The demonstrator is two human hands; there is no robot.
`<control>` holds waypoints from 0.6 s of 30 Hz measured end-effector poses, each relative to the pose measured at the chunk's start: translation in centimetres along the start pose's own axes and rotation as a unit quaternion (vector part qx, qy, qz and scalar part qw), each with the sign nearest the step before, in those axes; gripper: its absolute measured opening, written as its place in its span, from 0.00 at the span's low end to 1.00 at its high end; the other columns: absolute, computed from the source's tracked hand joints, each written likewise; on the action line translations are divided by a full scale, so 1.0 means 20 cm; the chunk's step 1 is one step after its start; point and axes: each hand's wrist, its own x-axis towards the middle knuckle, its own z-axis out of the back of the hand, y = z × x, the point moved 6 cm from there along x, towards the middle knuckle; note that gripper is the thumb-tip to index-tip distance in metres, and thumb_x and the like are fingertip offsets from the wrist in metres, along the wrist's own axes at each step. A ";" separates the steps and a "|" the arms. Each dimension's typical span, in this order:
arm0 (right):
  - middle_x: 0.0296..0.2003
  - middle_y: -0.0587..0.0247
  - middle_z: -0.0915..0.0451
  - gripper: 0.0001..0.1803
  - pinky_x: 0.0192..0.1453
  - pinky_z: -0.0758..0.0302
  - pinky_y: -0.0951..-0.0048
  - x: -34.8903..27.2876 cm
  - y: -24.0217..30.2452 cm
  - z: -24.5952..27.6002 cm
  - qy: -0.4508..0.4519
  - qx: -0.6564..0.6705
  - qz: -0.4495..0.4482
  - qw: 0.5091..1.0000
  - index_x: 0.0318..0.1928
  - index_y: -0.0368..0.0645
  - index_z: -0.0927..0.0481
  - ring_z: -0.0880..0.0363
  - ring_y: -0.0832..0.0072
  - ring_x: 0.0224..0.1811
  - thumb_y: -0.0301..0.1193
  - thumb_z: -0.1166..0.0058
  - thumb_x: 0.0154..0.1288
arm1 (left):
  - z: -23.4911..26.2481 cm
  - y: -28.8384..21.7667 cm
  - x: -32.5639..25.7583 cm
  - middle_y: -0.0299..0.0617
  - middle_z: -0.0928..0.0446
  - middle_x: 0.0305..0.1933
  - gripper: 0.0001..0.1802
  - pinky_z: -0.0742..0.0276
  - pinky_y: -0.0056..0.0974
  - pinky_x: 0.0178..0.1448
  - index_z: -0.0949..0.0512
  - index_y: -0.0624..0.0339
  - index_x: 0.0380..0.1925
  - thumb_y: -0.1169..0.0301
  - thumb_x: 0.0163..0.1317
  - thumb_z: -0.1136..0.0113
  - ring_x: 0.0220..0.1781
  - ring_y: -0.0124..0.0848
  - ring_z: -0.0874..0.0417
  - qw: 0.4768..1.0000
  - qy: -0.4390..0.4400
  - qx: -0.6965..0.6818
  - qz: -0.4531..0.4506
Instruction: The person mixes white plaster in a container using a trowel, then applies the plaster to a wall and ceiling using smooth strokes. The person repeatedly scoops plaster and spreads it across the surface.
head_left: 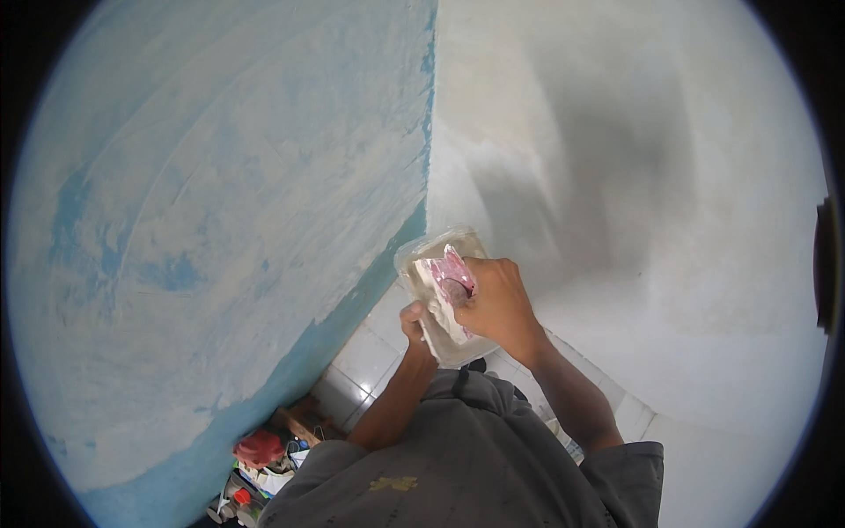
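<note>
My left hand (pixel 413 322) grips the edge of a clear plastic tub (pixel 459 354), its thumb over the rim and the other fingers hidden beneath. White paste is smeared inside the tub. My right hand (pixel 501 302) is closed around a pink putty scraper (pixel 452 271) coated in white paste. The scraper lies over the tub's opening, partly covered by my fingers; whether it touches the bottom I cannot tell.
On the left, a blue wall (pixel 172 273) is mostly skimmed with white filler. A pale wall (pixel 748 264) meets it at a corner ahead. White floor tiles (pixel 363 359) show below. Several items, including a red cloth-like bundle (pixel 259 449), lie at the lower left.
</note>
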 end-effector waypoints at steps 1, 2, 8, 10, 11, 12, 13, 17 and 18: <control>0.22 0.41 0.22 0.09 0.37 0.26 0.53 0.01 -0.01 0.00 -0.007 -0.004 -0.007 1.000 0.29 0.32 0.21 0.23 0.42 0.28 0.23 0.43 0.43 | -0.04 -0.02 0.00 0.50 0.30 0.62 0.48 0.27 0.50 0.64 0.40 0.58 0.68 0.46 0.48 0.40 0.62 0.45 0.26 0.999 -0.026 0.019 -0.004; 0.22 0.41 0.22 0.09 0.37 0.25 0.54 0.02 -0.02 0.01 -0.014 -0.009 -0.014 1.000 0.29 0.32 0.21 0.22 0.42 0.28 0.23 0.43 0.43 | -0.05 -0.02 0.01 0.50 0.30 0.62 0.48 0.27 0.50 0.64 0.39 0.57 0.68 0.46 0.48 0.40 0.62 0.45 0.26 0.999 -0.027 0.031 -0.005; 0.22 0.41 0.22 0.09 0.36 0.25 0.56 0.01 0.01 0.00 -0.020 0.005 -0.009 1.000 0.28 0.31 0.22 0.22 0.43 0.28 0.23 0.43 0.43 | -0.08 -0.04 -0.01 0.50 0.30 0.62 0.48 0.27 0.50 0.65 0.39 0.57 0.68 0.47 0.47 0.39 0.62 0.44 0.25 0.998 -0.053 0.044 0.005; 0.22 0.41 0.22 0.08 0.37 0.25 0.56 0.01 0.00 -0.02 -0.021 0.010 -0.010 1.000 0.27 0.31 0.22 0.22 0.43 0.28 0.23 0.43 0.43 | -0.03 -0.04 0.01 0.53 0.29 0.63 0.50 0.28 0.52 0.67 0.39 0.60 0.68 0.50 0.44 0.39 0.62 0.48 0.25 0.998 -0.055 0.015 0.010; 0.22 0.41 0.22 0.08 0.37 0.25 0.56 0.02 -0.01 -0.01 -0.030 0.013 -0.016 0.999 0.27 0.31 0.22 0.22 0.43 0.29 0.23 0.43 0.43 | -0.02 -0.03 0.01 0.53 0.29 0.63 0.50 0.28 0.52 0.67 0.39 0.60 0.68 0.50 0.44 0.39 0.62 0.48 0.25 0.999 -0.046 0.020 0.010; 0.22 0.41 0.22 0.08 0.37 0.25 0.56 0.02 -0.02 0.00 -0.039 0.017 -0.021 0.999 0.27 0.31 0.22 0.22 0.43 0.29 0.23 0.43 0.42 | -0.02 -0.03 0.00 0.53 0.29 0.63 0.50 0.28 0.52 0.67 0.39 0.60 0.68 0.50 0.44 0.39 0.62 0.48 0.25 0.999 -0.036 0.025 0.007; 0.22 0.42 0.22 0.09 0.37 0.25 0.56 0.02 0.01 0.01 -0.039 0.019 -0.006 0.999 0.27 0.32 0.22 0.22 0.43 0.29 0.23 0.43 0.42 | -0.01 -0.03 0.00 0.53 0.29 0.63 0.49 0.28 0.52 0.67 0.39 0.60 0.68 0.50 0.44 0.39 0.62 0.48 0.25 0.999 -0.027 0.030 0.005; 0.22 0.43 0.22 0.09 0.37 0.25 0.55 0.02 0.05 0.00 0.018 -0.001 -0.009 1.000 0.27 0.33 0.21 0.22 0.44 0.29 0.23 0.43 0.41 | 0.02 -0.03 0.02 0.52 0.29 0.62 0.49 0.28 0.51 0.66 0.39 0.60 0.68 0.49 0.46 0.39 0.62 0.46 0.25 1.000 -0.004 -0.002 0.015; 0.22 0.43 0.22 0.09 0.37 0.25 0.55 0.02 0.03 -0.02 0.045 -0.015 -0.025 0.999 0.27 0.33 0.21 0.22 0.44 0.29 0.23 0.43 0.40 | -0.03 -0.04 0.02 0.50 0.29 0.60 0.48 0.28 0.50 0.65 0.39 0.59 0.67 0.47 0.47 0.39 0.61 0.44 0.25 1.000 -0.016 0.023 0.012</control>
